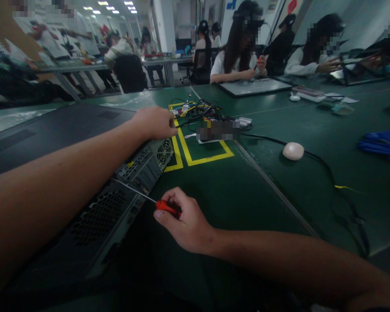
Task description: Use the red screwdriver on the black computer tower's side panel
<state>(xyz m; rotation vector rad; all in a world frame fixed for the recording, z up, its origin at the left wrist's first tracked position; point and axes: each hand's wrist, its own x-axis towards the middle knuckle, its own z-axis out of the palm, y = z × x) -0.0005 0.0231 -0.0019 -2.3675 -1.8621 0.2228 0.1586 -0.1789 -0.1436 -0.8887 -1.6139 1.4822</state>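
Observation:
A dark computer case (56,123) lies on its side at the left, its rear panel with fan grille, slots and honeycomb vents facing me. My right hand (190,221) is closed around the red handle of a screwdriver (165,207). Its thin shaft reaches left to the rear panel, and its tip is hard to make out near my left forearm. Across the case stretches my left arm, with my left hand (154,122) at the far rear corner. The fingers there are curled down; whether they grip the case edge or something small is hidden.
Beyond the case lies a tangle of cables (204,110) near yellow tape markings (211,161) on the green table (247,203). A white mouse (293,151), a black cable (326,167) and blue gloves (383,145) are to the right. Several people work behind, one at a flat panel (256,88).

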